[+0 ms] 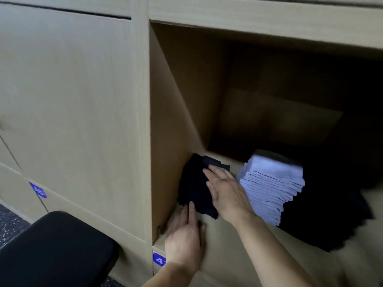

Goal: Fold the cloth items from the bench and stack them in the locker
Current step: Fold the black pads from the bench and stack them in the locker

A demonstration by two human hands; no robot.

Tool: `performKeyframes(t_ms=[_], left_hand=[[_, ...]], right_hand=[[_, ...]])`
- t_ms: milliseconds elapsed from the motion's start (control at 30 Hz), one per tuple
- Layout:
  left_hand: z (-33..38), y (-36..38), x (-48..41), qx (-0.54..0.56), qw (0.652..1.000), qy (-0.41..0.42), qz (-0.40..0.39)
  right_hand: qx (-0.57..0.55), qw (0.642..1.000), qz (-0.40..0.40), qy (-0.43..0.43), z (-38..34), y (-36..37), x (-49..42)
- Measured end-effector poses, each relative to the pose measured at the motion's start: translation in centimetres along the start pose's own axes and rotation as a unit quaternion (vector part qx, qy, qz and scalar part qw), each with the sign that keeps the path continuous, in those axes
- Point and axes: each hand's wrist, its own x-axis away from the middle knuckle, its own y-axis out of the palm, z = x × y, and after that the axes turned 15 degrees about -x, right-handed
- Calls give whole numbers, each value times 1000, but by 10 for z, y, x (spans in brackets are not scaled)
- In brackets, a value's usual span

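The locker (176,100) stands open, its pale wood compartment dark toward the back. A black padded surface (56,245) sits low at the left, in front of the closed doors. Inside, a dark cloth pile (331,214) lies at the right, with a stack of folded pale blue cloths (271,183) just beside it. A folded black cloth (192,187) lies on the compartment floor against the left wall. The right hand (226,193) rests flat on it, fingers (216,172) straight. The left hand (184,235) lies flat at its near edge, fingers straight, tips touching it. A blue label (158,259) marks the frame below.
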Motion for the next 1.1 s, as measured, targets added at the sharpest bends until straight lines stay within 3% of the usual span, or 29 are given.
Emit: performKeyframes(t_ms=[267,400,667,933,1100], left_hand=[[7,-11,-22,7,999,-8,52],[8,-14,-32,27,999,6,-31],[6,-21,-41,19,997,26,-64],[-4,-61,-17,0,998,67,-21],[-20,-123,32,-24,998,58,23]], right_hand=[[-9,1000,12,1,21,2,-18],[-9,1000,11,-2,28,2,-25],[6,1000,11,-6,32,2,-32],[93,996,8,11,12,-13,-16],[121,991,-2,50,-38,-44,24]])
